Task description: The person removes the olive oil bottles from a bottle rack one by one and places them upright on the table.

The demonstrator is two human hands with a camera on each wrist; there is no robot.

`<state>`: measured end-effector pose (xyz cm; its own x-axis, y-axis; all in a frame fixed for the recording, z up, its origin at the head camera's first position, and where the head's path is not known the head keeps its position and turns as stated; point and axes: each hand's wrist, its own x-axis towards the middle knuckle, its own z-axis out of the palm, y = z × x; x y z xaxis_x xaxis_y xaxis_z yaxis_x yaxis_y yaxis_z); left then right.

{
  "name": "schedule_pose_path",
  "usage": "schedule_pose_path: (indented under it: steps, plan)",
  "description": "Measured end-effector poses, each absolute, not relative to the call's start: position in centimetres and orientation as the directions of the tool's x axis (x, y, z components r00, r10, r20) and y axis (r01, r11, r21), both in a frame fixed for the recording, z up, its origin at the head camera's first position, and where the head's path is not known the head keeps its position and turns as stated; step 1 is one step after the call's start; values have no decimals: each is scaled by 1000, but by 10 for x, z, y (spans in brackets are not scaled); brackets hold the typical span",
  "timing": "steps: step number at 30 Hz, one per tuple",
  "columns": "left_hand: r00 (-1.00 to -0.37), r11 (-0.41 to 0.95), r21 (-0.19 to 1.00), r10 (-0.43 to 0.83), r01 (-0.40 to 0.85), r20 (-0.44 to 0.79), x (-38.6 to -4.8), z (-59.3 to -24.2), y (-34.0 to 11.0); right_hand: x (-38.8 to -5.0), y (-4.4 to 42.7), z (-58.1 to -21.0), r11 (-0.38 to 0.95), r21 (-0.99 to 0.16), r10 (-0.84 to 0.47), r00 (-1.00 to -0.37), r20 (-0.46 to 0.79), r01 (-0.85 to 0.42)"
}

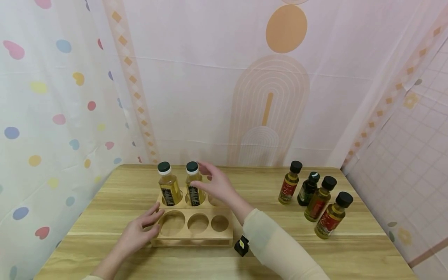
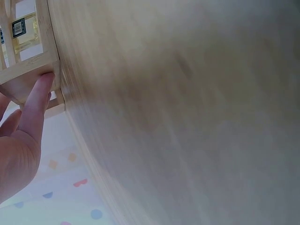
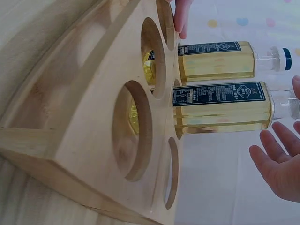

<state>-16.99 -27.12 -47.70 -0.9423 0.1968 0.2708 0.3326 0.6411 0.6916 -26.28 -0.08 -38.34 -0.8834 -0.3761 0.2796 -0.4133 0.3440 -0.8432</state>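
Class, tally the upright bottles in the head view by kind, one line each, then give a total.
Black-labelled bottles: 2
Red-labelled bottles: 3
Dark bottle: 1
Total: 6

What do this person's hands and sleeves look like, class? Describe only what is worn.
Both the left hand and right hand are bare, with no gloves. The right sleeve is cream, with a faint greenish patch near its end. Only a pale edge of the left sleeve shows.
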Motion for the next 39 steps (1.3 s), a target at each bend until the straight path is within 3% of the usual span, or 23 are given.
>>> schedule_pose_path:
  steps: [21, 39]
  plan:
    - [-939, 644, 685, 193, 340, 285, -169, -476, -270, -268, -17, -374, 357, -837, -308, -898, 315, -416]
    - [-946, 656, 683, 191, 322, 262, -170, -476, -272, -262, -13, -374, 259, -859, -319, -879, 355, -441]
